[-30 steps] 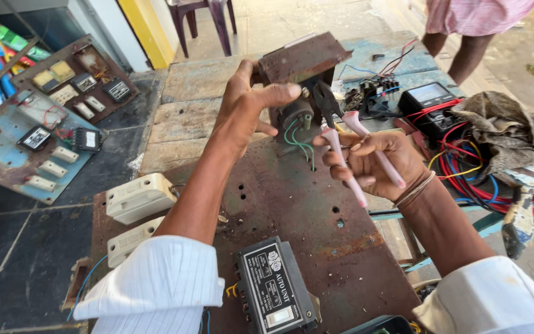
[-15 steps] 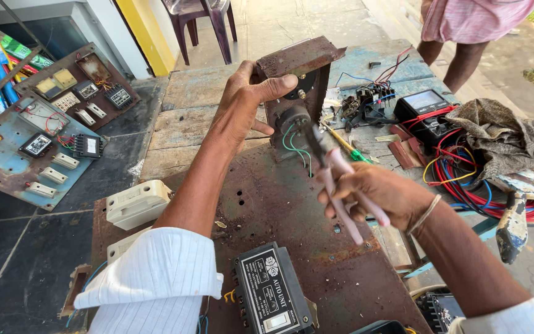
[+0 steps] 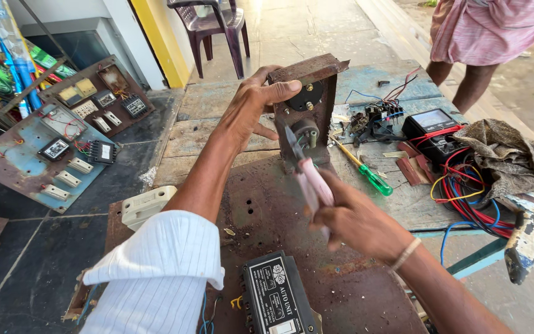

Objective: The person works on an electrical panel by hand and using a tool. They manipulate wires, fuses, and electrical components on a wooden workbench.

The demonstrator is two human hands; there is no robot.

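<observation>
My left hand [image 3: 251,108] grips the top edge of a rusty metal bracket [image 3: 309,102] that stands upright on the rusty panel [image 3: 267,210]. The bracket carries a black round part and a grey cylindrical part on its face. My right hand [image 3: 356,222] holds pink-handled pliers [image 3: 312,180], and their jaws reach the bracket beside the grey part. A black rectangular control box [image 3: 276,300] lies on the panel close to me.
A green-handled screwdriver [image 3: 366,173], a black meter [image 3: 431,124], coiled red and blue wires [image 3: 471,201], a grey rag [image 3: 508,158] and a drill [image 3: 520,244] lie to the right. Old switch boards [image 3: 63,142] lean at the left. A person [image 3: 483,37] stands behind the bench.
My right hand has brought the pliers forward and down, up to the bracket's face. The bracket now stands more upright under my left hand. The view has shifted slightly.
</observation>
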